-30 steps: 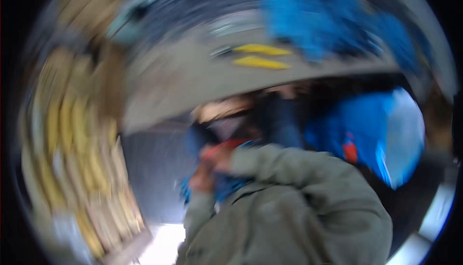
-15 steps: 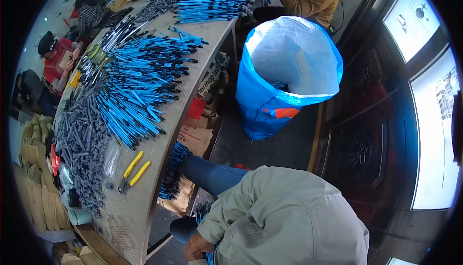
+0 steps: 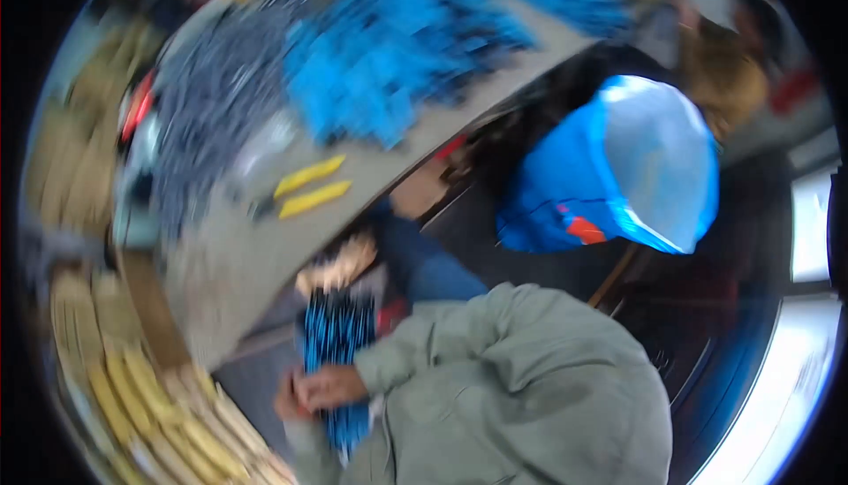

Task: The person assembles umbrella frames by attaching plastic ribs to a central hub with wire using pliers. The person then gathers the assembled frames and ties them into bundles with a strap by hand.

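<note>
Down in front of my lap, an upright bundle of thin blue sticks with black ends point(image 3: 340, 330) is gripped by both hands. My right hand point(image 3: 334, 388) lies across the front of the bundle with its fingers closed. My left hand point(image 3: 288, 398) is closed at the bundle's left side, against the right hand. Blur smears the fingers, and the hands hide the bundle's middle. Beyond, pliers with yellow handles point(image 3: 309, 186) lie on the table beside a heap of grey pieces point(image 3: 221, 87). A large pile of similar blue sticks point(image 3: 397, 52) spreads farther back.
The table point(image 3: 212, 282) runs diagonally from lower left to upper right. A tall blue sack with a white lining point(image 3: 556, 176) stands open at the right. Tan bundles point(image 3: 150, 397) are stacked at lower left. Another person point(image 3: 724, 70) sits at the far right.
My view has swung down and left, blurring the picture. The sack and table appear shifted. My hands and the stick bundle, mostly hidden by my sleeve before, now show fully in front of me.
</note>
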A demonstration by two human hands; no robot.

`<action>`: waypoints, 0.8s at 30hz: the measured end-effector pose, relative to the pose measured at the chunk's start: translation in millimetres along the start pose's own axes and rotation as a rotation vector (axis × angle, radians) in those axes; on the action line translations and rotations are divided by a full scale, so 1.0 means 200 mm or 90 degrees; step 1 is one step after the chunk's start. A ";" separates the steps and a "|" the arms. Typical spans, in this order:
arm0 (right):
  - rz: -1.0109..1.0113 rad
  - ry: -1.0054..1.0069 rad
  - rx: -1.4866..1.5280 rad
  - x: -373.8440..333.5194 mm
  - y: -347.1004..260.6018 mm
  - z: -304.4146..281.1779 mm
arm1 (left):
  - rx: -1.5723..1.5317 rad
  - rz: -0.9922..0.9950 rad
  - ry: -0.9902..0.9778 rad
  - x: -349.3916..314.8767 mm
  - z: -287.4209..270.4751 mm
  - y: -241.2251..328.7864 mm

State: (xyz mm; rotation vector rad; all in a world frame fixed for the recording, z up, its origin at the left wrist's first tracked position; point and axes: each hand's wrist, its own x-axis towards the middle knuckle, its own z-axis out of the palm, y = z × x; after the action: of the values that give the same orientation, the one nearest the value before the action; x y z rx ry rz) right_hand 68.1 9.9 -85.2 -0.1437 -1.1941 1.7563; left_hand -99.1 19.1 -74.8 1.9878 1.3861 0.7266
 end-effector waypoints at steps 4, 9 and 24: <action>0.114 -0.022 -0.144 -0.06 0.02 -0.01 | 0.121 -0.176 0.043 -0.08 0.18 -0.09; 0.398 0.051 0.132 -0.25 -0.16 -0.08 | 0.274 0.091 0.151 -0.04 0.33 0.08; 0.344 0.134 0.267 -0.26 -0.14 -0.02 | 0.178 -0.065 0.073 0.05 0.40 -0.09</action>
State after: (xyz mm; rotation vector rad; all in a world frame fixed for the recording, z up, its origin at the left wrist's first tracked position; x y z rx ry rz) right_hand 116.0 -24.7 -86.4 -0.4191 -0.6437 2.3550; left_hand -49.6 20.2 -139.7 2.0920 1.7244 0.6383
